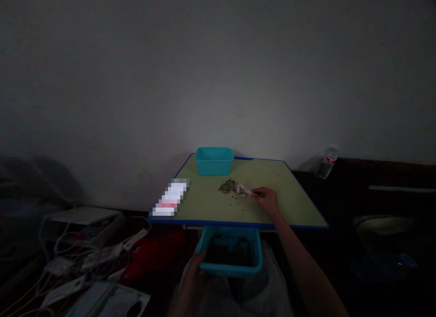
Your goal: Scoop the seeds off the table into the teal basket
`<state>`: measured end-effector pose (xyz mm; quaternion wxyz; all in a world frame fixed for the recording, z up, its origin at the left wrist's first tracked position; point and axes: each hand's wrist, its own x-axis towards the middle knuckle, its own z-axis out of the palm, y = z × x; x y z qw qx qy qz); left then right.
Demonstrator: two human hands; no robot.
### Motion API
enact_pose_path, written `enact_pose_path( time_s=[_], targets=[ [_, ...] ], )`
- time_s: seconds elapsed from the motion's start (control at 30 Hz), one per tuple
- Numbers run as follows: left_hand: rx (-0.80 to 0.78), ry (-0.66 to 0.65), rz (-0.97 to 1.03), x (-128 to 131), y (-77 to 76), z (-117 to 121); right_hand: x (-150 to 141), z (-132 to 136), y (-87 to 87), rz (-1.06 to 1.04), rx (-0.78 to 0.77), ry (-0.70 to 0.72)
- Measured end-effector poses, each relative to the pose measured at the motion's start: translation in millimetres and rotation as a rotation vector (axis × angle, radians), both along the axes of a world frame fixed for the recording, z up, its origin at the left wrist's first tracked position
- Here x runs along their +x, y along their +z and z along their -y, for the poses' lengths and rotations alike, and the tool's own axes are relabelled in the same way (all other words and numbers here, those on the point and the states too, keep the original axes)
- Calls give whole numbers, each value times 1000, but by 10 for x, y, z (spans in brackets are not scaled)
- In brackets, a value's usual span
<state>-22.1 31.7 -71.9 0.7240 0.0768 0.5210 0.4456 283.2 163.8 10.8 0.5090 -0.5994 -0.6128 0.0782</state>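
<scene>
My right hand is closed round the end of a thin, pale pinkish-white tool, whose exact kind I cannot make out. The tool's far end touches a small pile of dark brown, seed-like bits on the pale green tabletop. Below the table's front edge, my left hand grips the near left corner of a turquoise plastic basin over my lap. Dark matter lies in that basin. A second turquoise basin stands at the back of the table.
A blurred-out white panel lies at the table's left edge. A blue edge runs round the tabletop. Cables and power strips and a red cloth-like thing are at lower left. A plastic bottle leans by the wall.
</scene>
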Motion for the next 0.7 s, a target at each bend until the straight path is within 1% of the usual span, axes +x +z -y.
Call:
enact_pose_path(
  time_s=[0.1, 0.2, 0.27, 0.53, 0.6, 0.7],
  targets=[
    [12, -7, -35, 4, 6, 4, -1, -2, 8, -7, -13, 9],
    [49, 20, -43, 11, 16, 16, 0, 0, 21, -12, -20, 38],
    [47, 30, -41, 18, 37, 24, 1, 2, 29, -20, -18, 46],
    [43, 11, -24, 47, 253, 66, -26, 38, 81, -43, 7, 44],
    [45, 18, -42, 50, 248, 61, -29, 50, 92, -65, 21, 32],
    [29, 25, -58, 32, 161, 45, -20, 65, 99, -94, 38, 19]
  ],
)
